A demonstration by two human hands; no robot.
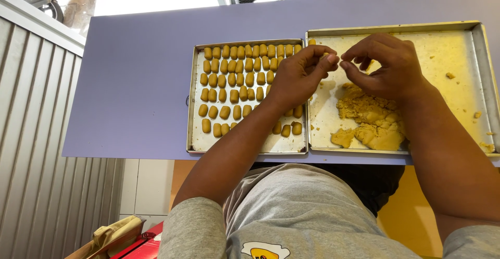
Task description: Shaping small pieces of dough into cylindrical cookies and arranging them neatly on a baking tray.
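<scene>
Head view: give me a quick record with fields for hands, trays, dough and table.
left hand: over the seam between the trays, fingertips pinched beside the right hand's; what they pinch is too small to tell
right hand: above the right tray, fingertips pinched
left tray: metal, holds rows of small shaped dough pieces
right tray: metal, floured, scattered crumbs
dough lump: rough yellow mass, near front of right tray
table: lilac top, both trays side by side
</scene>
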